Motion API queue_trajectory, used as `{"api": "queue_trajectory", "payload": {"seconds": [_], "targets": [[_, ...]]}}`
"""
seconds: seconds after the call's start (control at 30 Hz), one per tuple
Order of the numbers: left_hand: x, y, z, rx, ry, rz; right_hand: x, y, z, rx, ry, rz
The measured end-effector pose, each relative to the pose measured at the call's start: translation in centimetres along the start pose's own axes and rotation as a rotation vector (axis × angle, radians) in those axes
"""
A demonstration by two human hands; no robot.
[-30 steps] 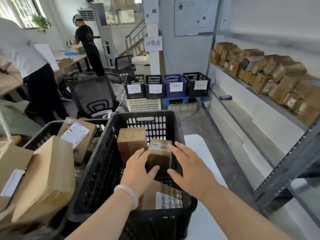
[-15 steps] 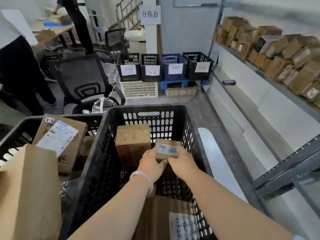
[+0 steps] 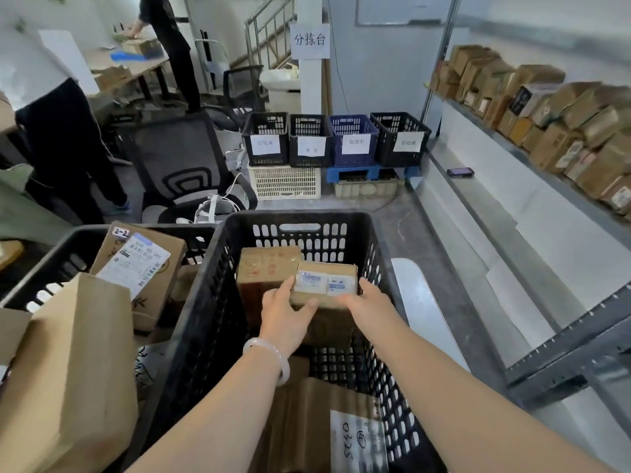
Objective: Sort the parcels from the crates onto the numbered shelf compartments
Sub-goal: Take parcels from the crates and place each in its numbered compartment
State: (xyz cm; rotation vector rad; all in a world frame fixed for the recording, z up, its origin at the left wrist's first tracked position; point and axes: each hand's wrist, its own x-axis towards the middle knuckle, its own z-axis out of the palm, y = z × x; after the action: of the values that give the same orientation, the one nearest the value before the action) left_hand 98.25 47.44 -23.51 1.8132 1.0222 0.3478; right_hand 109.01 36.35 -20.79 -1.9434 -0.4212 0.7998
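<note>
1. Both hands are inside the black crate point(image 3: 218, 268), each on one small parcel point(image 3: 326, 285).
2. Left hand point(image 3: 285, 315) grips the parcel's left end, thumb across the near edge. There is a white bangle point(image 3: 269, 356) on that wrist.
3. Right hand point(image 3: 368, 305) grips the right end, fingers curled round the side.
4. The small parcel sits mid-crate with its white label facing up. Whether it is clear of the crate floor cannot be told.
5. A taller brown parcel point(image 3: 266, 271) stands just beside it on the left, touching.
6. Another parcel point(image 3: 355, 438) with a handwritten label lies at the crate's near end.
7. A second crate point(image 3: 68, 254) on the left holds a box marked 2-2 point(image 3: 136, 264).
8. On the right, the upper shelf point(image 3: 512, 155) is lined with brown parcels point(image 3: 546, 107). A phone point(image 3: 461, 172) lies on the level below.
</note>
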Motion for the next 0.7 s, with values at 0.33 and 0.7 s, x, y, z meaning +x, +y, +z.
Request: {"api": "queue_trajectory", "payload": {"seconds": [0.33, 0.7], "targets": [[-7.0, 5.3, -2.2, -0.371, 0.144, 0.269, -5.8, -1.9, -4.4, 0.442, 0.037, -0.219], [-11.1, 8.8, 1.2, -0.340, 0.193, 0.352, -10.2, -1.0, -9.9, 0.333, 0.053, -0.446]]}}
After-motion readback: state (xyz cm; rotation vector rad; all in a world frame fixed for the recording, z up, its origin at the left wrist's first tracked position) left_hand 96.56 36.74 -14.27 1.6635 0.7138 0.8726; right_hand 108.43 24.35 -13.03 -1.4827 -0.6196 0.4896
